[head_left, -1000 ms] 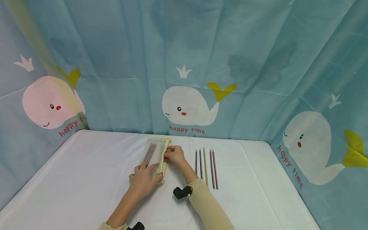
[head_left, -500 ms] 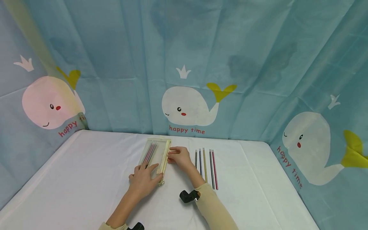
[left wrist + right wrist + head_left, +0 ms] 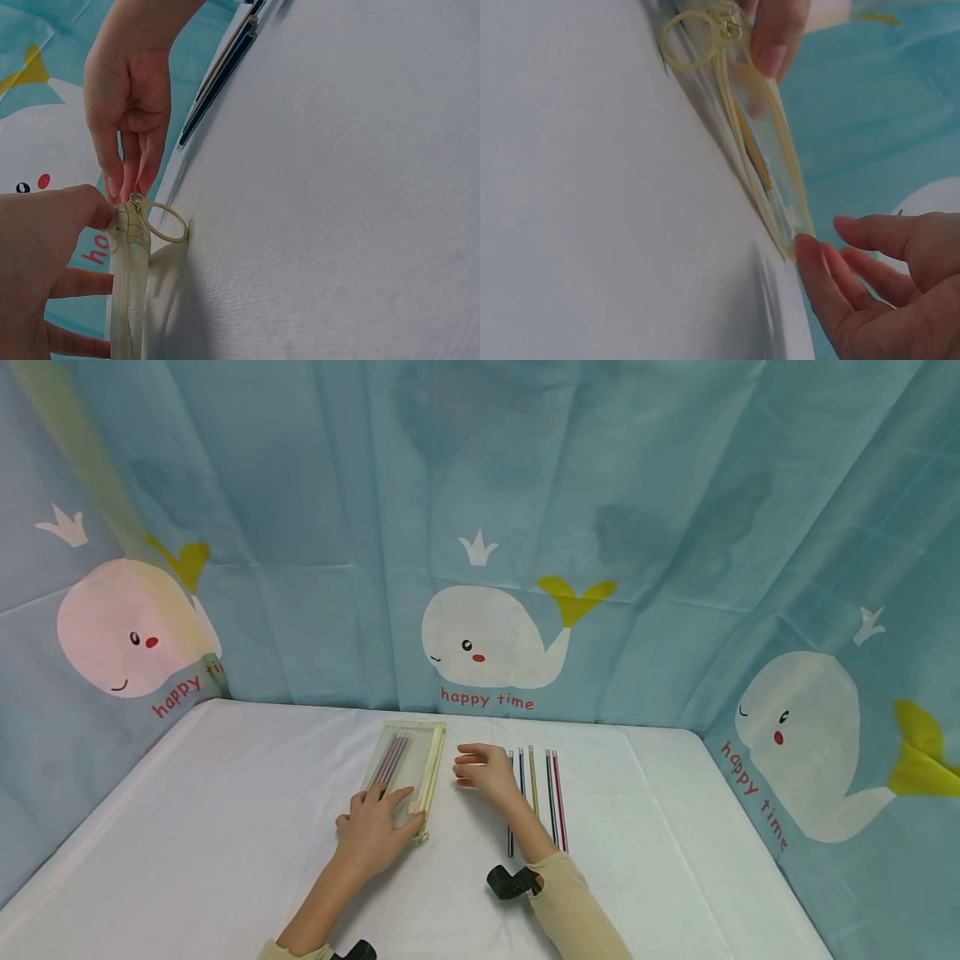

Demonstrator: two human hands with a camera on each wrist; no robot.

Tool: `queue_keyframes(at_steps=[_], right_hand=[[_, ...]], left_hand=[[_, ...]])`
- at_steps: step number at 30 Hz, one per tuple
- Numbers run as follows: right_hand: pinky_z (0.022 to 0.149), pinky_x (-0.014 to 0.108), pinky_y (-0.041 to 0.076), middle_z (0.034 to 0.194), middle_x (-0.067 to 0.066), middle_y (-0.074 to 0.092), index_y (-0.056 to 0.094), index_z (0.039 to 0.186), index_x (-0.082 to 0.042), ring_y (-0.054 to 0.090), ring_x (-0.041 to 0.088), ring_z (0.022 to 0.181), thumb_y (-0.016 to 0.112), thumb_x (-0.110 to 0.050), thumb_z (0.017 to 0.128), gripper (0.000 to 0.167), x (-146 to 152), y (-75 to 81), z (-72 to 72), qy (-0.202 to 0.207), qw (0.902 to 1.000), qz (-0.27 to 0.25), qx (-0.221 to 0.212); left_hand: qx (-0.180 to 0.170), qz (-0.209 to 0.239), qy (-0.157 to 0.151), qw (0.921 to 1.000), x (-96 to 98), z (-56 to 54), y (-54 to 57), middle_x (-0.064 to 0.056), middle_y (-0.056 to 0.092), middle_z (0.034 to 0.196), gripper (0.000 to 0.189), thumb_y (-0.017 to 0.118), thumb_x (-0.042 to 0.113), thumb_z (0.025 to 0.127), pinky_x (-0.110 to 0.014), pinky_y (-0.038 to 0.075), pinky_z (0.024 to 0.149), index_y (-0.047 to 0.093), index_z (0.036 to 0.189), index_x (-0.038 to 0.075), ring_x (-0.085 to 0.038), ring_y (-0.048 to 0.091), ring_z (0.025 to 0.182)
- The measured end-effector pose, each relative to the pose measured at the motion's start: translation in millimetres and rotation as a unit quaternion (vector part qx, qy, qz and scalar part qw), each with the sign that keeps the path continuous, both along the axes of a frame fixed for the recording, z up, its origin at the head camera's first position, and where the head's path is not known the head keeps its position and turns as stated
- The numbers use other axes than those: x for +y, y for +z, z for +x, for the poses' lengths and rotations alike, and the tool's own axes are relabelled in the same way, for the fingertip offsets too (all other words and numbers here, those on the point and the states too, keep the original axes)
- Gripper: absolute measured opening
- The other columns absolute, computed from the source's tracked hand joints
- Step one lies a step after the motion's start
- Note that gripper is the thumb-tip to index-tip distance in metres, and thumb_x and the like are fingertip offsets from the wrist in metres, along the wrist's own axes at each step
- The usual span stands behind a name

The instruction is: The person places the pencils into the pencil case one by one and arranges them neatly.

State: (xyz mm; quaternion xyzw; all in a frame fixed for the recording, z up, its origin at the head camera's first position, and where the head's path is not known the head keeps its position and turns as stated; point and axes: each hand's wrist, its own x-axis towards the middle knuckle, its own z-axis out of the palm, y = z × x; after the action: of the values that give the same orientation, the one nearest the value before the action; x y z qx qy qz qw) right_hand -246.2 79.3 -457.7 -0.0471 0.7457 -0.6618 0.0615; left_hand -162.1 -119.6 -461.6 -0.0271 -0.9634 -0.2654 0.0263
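Blue-green curtain [image 3: 300, 485] behind a table under a white tablecloth [image 3: 675, 827]. Printed on it: three smiling whales [image 3: 487, 639] with yellow tail flukes [image 3: 577, 600], each below a pale crown [image 3: 478, 548], and red "happy time" lettering [image 3: 487, 699].

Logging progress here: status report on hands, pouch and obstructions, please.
Left hand rests on pouch. Pouch unzipped, pencils inside. Right hand beside it, holding nothing. Nothing apparent in the way.

Dim wrist views (soft shadows)
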Motion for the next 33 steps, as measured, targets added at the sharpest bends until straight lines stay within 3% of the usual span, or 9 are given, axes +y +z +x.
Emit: queue_keyframes(at_steps=[9,20,27,33], right_hand=[[0.082,0.04,0.064,0.116,0.029,0.072,0.063,0.135,0.014,0.076,0.036,0.1,0.07,0.005,0.095,0.041,21.3,1.1,3.4,-0.028,0.999,0.029,0.017],[0.079,0.036,0.064,0.115,0.027,0.073,0.065,0.132,0.013,0.076,0.035,0.097,0.071,0.003,0.095,0.039,40.7,6.7,4.6,-0.078,0.9933,0.076,0.039],[0.076,0.033,0.064,0.114,0.024,0.074,0.067,0.132,0.01,0.074,0.026,0.087,0.075,0.0,0.094,0.041,48.7,8.5,4.0,-0.1,0.9887,0.104,0.043],[0.075,0.033,0.064,0.116,0.024,0.074,0.067,0.133,0.008,0.075,0.031,0.092,0.076,-0.003,0.094,0.041,54.1,6.8,4.1,-0.111,0.9857,0.121,0.035]], left_hand=[[0.007,0.003,-0.003,1.0,0.6,-0.2,-0.9,-0.034,0.052,0.148,0.05,0.065,0.043,0.1,-0.081,0.04,0.087,0.069,0.14,0.012,-0.061,0.044,0.135],[0.007,0.005,-0.008,0.9999,-0.7,-0.7,-1.4,-0.035,0.051,0.149,0.051,0.064,0.043,0.101,-0.081,0.04,0.087,0.068,0.141,0.012,-0.062,0.043,0.135],[0.001,0.003,-0.008,1.0,-2.1,-0.9,-0.2,-0.034,0.05,0.15,0.051,0.064,0.044,0.102,-0.082,0.039,0.088,0.068,0.142,0.012,-0.062,0.042,0.136],[0.002,0.005,-0.012,0.9999,-2.2,-0.3,-1.2,-0.034,0.05,0.15,0.051,0.064,0.043,0.102,-0.082,0.039,0.088,0.067,0.142,0.011,-0.062,0.042,0.136]])
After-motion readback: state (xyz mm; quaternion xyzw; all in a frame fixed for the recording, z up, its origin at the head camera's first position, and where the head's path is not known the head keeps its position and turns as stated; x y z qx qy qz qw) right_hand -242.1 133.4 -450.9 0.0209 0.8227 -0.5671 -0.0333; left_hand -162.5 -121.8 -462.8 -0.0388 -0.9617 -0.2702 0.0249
